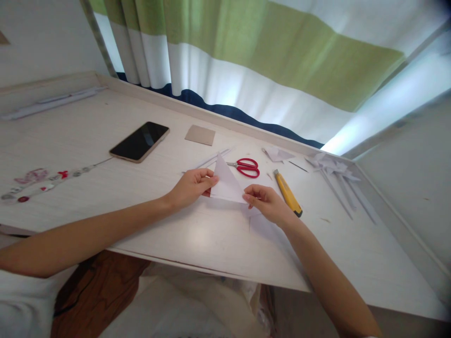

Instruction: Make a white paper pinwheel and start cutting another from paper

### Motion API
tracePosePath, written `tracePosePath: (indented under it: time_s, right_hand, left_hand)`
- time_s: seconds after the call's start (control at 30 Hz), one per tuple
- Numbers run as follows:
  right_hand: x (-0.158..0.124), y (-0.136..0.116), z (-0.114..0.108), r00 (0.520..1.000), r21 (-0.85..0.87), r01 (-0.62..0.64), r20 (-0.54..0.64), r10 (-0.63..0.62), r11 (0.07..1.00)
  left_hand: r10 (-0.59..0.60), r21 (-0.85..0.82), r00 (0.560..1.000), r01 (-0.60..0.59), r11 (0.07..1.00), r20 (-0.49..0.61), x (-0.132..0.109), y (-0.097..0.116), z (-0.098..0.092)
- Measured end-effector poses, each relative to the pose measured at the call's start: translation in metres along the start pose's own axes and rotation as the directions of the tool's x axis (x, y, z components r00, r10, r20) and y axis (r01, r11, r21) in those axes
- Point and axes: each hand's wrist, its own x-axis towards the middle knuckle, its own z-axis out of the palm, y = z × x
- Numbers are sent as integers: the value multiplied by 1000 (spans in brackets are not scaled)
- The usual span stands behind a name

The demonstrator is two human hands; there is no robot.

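A white paper triangle is held up over the desk between my two hands. My left hand pinches its left edge, thumb in front. At the lower right corner, my right hand grips the same paper between thumb and fingers. Just behind the triangle lie red-handled scissors, their blades partly hidden by the paper. A yellow utility knife rests right beside my right hand. Beneath that hand, another white paper piece shows in part on the desk.
A phone with a beaded charm strap lies at the left. Behind my hands is a brown cardboard square. Paper pinwheels on sticks lie at the right, near a folded paper piece. A striped curtain hangs behind the desk.
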Motion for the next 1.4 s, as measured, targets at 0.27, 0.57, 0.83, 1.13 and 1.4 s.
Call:
tracePosePath:
  time_s: [0.27,0.57,0.83,1.13,1.4]
  right_hand:
    - [0,-4,-17,994,-229,14,111,11,973]
    - [27,-56,-34,890,-556,294,456,-11,778]
    - [50,-77,-46,845,-656,527,473,-250,541]
    - [100,-8,-75,949,-821,314,250,-194,477]
    - [107,1,-69,955,-831,295,275,-112,473]
  left_hand:
    - [398,346,900,-321,881,-179,7,22,-16]
    - [-148,794,887,-303,527,437,9,69,-9]
    - [-469,395,591,261,881,656,32,30,-9]
    - [-405,-78,708,542,837,579,35,-4,-10]
    - [-396,-196,769,547,814,502,38,-5,-8]
